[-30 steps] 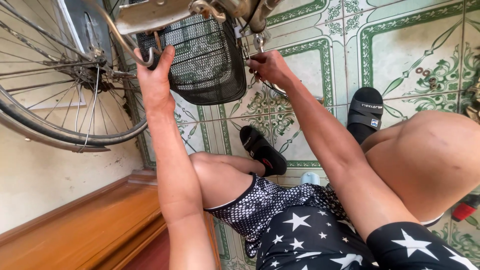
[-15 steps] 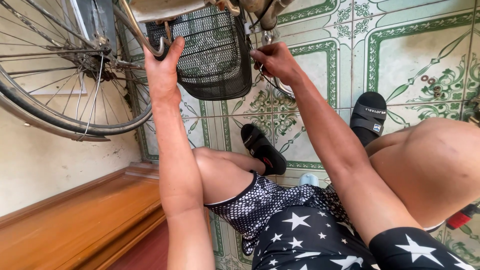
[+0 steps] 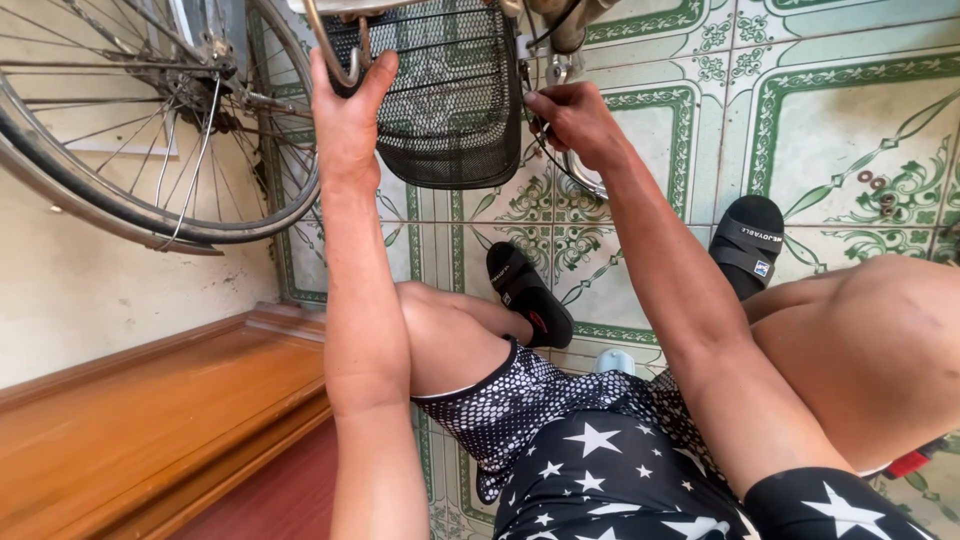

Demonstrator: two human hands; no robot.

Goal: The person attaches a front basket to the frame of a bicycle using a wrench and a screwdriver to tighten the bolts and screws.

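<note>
A black wire-mesh bicycle basket [image 3: 450,100] hangs upside down at the top of the head view. My left hand [image 3: 345,115] grips a curved metal bar [image 3: 330,45] at the basket's left side. My right hand [image 3: 570,120] is closed around a small fitting and cables [image 3: 548,70] at the basket's right edge; what it pinches is too small to tell. A spoked bicycle wheel [image 3: 150,150] stands to the left of my left arm. My knees and star-patterned shorts fill the lower part of the view.
Green-patterned floor tiles [image 3: 850,120] lie below the bicycle. Two black sandals [image 3: 530,295] [image 3: 745,245] are on my feet. A wooden ledge [image 3: 150,420] runs along the lower left. Small washers [image 3: 875,185] lie on a tile at right. A red-handled object [image 3: 915,462] peeks out at lower right.
The view has shifted down and closer, so the basket and wheel sit higher in frame. Both hands stay in the same grips on the basket's sides.
</note>
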